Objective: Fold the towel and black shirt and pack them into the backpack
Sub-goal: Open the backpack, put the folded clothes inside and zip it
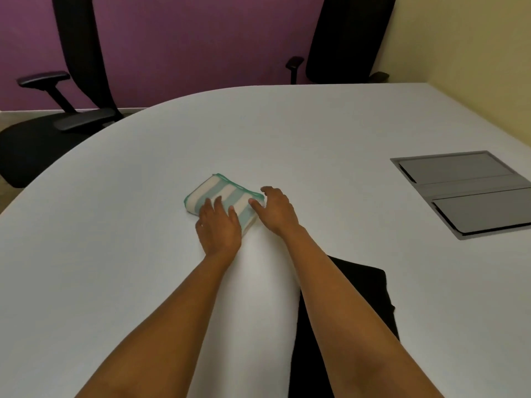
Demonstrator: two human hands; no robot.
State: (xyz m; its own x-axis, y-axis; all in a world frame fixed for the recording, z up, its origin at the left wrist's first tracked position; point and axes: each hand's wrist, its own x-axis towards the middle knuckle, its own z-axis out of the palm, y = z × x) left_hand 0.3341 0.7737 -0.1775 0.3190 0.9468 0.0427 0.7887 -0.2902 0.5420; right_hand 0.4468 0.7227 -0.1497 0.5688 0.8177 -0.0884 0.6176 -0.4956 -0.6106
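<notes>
Pressing down on the folded towel point(227, 193), the left grip point(219, 225) lies with straight fingers flat across its near half, holding nothing, only pinning the layers. The right grip point(277, 209) sits at the towel's right edge, thumb laid on top and fingers arched loosely against the far right corner; no layer is lifted, so this reads as bracing rather than a pinch. The towel rests near the middle of the white counter point(287, 133) as a small thick pad, white with green stripes and a green hem, several layers deep. Judgement: light, soft, no stiffness of its own, and likely to spring open or slump if taken by one corner. The smooth counter probably lets it slide when pushed. Best hold would be from both short sides at once, thumbs on top and fingers under, or one grip clamping across the full stack at the folded spine so all layers travel together. Not fragile, so firm pressure is safe. The black shirt point(365, 288) lies close to the person, partly under the right forearm; whether it is folded cannot be told. It should handle the same, limp and light, but larger. No backpack is in view. A grey hatch point(465, 193) is set in the counter to the right, well apart from the towel.
</notes>
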